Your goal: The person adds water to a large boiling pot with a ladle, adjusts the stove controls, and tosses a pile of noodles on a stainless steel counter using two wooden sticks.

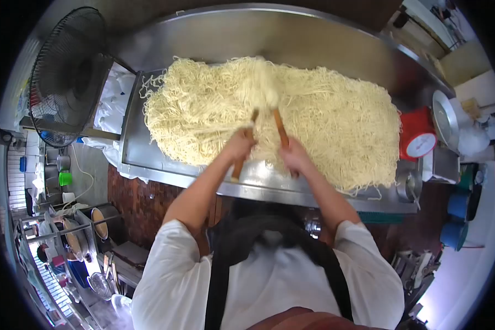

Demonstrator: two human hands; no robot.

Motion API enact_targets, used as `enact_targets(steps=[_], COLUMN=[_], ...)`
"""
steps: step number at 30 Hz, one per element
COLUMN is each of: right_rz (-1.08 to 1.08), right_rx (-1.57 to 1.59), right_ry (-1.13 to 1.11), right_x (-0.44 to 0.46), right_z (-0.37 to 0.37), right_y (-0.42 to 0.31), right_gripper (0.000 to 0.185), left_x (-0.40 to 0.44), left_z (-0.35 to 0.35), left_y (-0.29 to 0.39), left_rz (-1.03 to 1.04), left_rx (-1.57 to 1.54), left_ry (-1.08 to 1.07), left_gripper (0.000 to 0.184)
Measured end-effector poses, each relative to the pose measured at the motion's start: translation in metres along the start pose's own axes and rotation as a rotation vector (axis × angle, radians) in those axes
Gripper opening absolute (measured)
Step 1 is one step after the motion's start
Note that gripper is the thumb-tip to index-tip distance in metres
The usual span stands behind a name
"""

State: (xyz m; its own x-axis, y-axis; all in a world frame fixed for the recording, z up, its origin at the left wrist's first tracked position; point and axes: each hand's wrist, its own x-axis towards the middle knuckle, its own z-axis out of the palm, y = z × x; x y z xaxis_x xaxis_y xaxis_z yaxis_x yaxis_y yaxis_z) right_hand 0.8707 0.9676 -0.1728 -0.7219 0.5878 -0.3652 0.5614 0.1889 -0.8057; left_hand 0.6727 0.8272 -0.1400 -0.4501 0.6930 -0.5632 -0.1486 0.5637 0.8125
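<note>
A wide heap of pale yellow noodles (341, 121) covers most of a steel tray table (187, 177). My left hand (240, 146) is closed around a wooden stick (237, 170), whose lower end sticks out below the fist. Another wooden stick (280, 125) is gripped in my right hand (296, 156), pointing away from me. Beyond the sticks' far ends, a raised clump of noodles (261, 85) is smeared by motion. Whether the sticks carry tool heads is hidden in that blur. Both fists are over the near middle of the heap.
A large black fan (69, 77) stands at the table's left end. To the right are a red scale (418, 133) with a round dial and a small metal pot (408, 186). Steel backing (291, 34) rises behind the noodles. Shelving with pans (99, 223) is at lower left.
</note>
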Motion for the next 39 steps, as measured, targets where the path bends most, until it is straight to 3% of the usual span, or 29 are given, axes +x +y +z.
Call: enact_targets(steps=[3, 5, 6, 7, 9, 11, 14, 15, 16, 17, 19, 21, 24, 27, 31, 32, 33, 35, 38, 39], right_rz=[-0.015, -0.133, -0.246, -0.221, 0.035, 0.336, 0.181, 0.077, 0.162, -0.143, 0.023, -0.061, 0.002, 0.073, 0.216, 0.218, 0.109, 0.053, 0.353, 0.360], right_rx=[0.097, -0.152, -0.296, -0.408, -0.568, -0.575, -0.484, -0.466, -0.506, -0.399, -0.186, -0.186, -0.201, -0.169, 0.121, 0.197, -0.043, -0.150, -0.218, -0.210], right_ry=[0.041, 0.159, 0.227, 0.194, 0.109, -0.108, -0.148, -0.105, -0.104, 0.060, 0.056, 0.158, 0.191, 0.194, 0.206, 0.242, 0.250, 0.307, 0.203, 0.234], right_x=[-0.020, -0.051, -0.068, -0.092, -0.173, -0.248, -0.260, -0.246, -0.210, -0.179, -0.113, -0.115, -0.179, -0.215, -0.244, -0.257, -0.279, -0.313, -0.330, -0.319], right_z=[-0.052, -0.086, -0.100, -0.122, -0.166, -0.191, -0.152, -0.120, -0.076, -0.030, 0.022, 0.011, 0.002, 0.032, 0.044, 0.036, 0.018, 0.009, 0.018, 0.031], right_y=[-0.058, -0.067, -0.036, -0.014, 0.027, -0.027, 0.048, 0.089, 0.130, 0.146, 0.094, 0.058, 0.050, 0.070, 0.029, 0.013, -0.013, 0.005, 0.039, 0.053], right_gripper=[0.024, 0.030, 0.035, 0.038, 0.040, 0.038, 0.050, 0.053, 0.060, 0.058, 0.032, 0.028, 0.024, 0.022, 0.020, 0.020, 0.021, 0.024, 0.030, 0.032], left_x=[-0.046, -0.053, -0.068, -0.083, -0.143, -0.197, -0.200, -0.172, -0.158, -0.119, -0.038, -0.056, -0.059, -0.081, -0.094, -0.092, -0.062, -0.065, -0.071, -0.066], left_z=[-0.029, -0.075, -0.105, -0.136, -0.195, -0.223, -0.213, -0.198, -0.160, -0.132, -0.070, -0.029, -0.062, -0.056, -0.020, -0.028, -0.042, -0.065, -0.066, -0.058], left_y=[0.051, 0.028, 0.021, 0.005, 0.006, 0.020, -0.023, -0.060, -0.056, -0.071, -0.094, -0.030, -0.061, -0.079, -0.047, -0.042, -0.073, -0.058, -0.058, -0.063], left_rz=[0.082, 0.096, 0.065, 0.092, -0.101, -0.284, -0.191, -0.114, 0.118, 0.125, 0.266, 0.232, 0.310, 0.073, 0.235, 0.314, 0.733, 0.395, 0.224, 0.218], left_rx=[-0.057, 0.197, 0.267, 0.355, 0.476, 0.795, 1.118, 1.056, 1.070, 0.934, 0.899, 0.784, 0.693, 0.664, 0.544, 0.564, 0.658, 0.796, 1.048, 1.070], left_ry=[-0.023, 0.054, 0.039, 0.076, 0.013, -0.024, -0.127, -0.202, -0.244, -0.218, -0.255, -0.293, -0.374, -0.316, -0.420, -0.330, -0.216, -0.265, -0.260, -0.248], left_gripper=[0.029, 0.044, 0.048, 0.050, 0.054, 0.057, 0.059, 0.064, 0.066, 0.066, 0.049, 0.040, 0.043, 0.045, 0.046, 0.048, 0.047, 0.047, 0.046, 0.045])
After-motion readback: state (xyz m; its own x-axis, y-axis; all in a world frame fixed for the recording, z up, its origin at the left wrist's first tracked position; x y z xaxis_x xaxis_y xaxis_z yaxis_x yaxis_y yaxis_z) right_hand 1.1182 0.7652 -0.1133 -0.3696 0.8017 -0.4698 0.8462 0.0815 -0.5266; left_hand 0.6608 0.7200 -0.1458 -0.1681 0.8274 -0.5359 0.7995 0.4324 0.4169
